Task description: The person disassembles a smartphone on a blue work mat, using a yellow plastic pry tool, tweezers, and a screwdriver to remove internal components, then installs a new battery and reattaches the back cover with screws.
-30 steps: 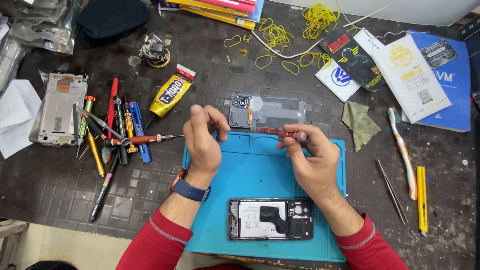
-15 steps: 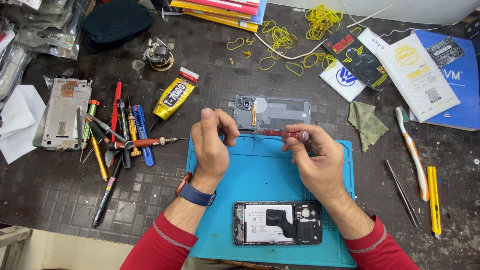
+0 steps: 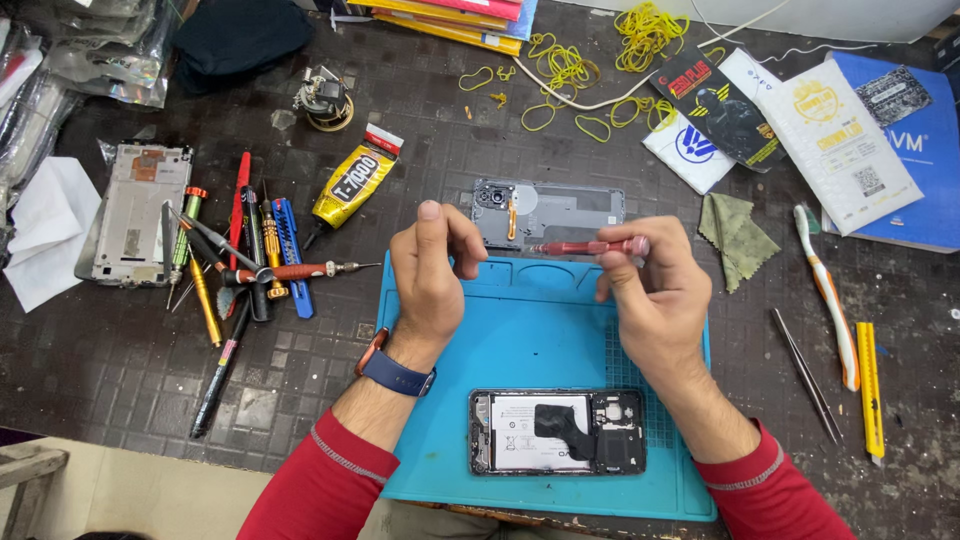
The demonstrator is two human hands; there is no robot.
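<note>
seen from above, a blue repair mat (image 3: pixel 545 320) lies on a dark tiled worktop (image 3: pixel 300 380), and everything else is placed from it. the right hand (image 3: pixel 650 295) hovers over the mat's far right part, its grip closed round a slim red screwdriver (image 3: pixel 590 246) that lies level, tip pointing left. the left hand (image 3: pixel 430 265) hovers over the mat's far left corner, thumb up and fingers curled; what, if anything, its grip has hold of cannot be told. just beyond the mat's far edge, between the hands, lies a grey phone back cover (image 3: pixel 550 212). an opened phone (image 3: pixel 557 432) lies on the mat's near part, close to its near edge. the mat's middle is bare and gives the hands open room. left of the mat a heap of screwdrivers and tools (image 3: pixel 235 250) crowds in, one tip almost reaching the mat's left edge, with a yellow glue tube (image 3: pixel 352 187) beyond. right of the mat lie a green cloth (image 3: pixel 738 232), tweezers (image 3: pixel 805 372), a toothbrush (image 3: pixel 828 295) and a yellow cutter (image 3: pixel 868 385).

compared with half a second ago, the hands hold much the same pose, the screwdriver unchanged in the right grip, and the phone lies where it was.
</note>
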